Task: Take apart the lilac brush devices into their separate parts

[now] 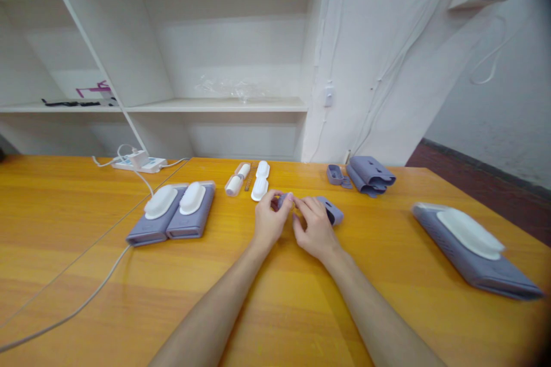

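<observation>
My left hand (272,219) pinches a small purple-grey part (282,200) between thumb and fingers, most of it hidden. Close against it, the bent fingers of my right hand (316,225) meet the left thumb tip; what they pinch, if anything, is too small to make out. A purple-grey case (333,210) with a dark opening lies on the table just behind my right hand, partly covered by it. Left of my hands sit a white double-lobed tray (260,182), a thin brown strip (248,179) and a clear pack with white cylinders (235,183).
On the wooden table (275,309), two purple-grey boxes (185,227) bear white moulded shells; another such box (486,278) lies right. Folded purple-grey pieces (371,172) and a small purple-grey tray (334,174) stand at the back. A power strip (148,165) and cables lie left.
</observation>
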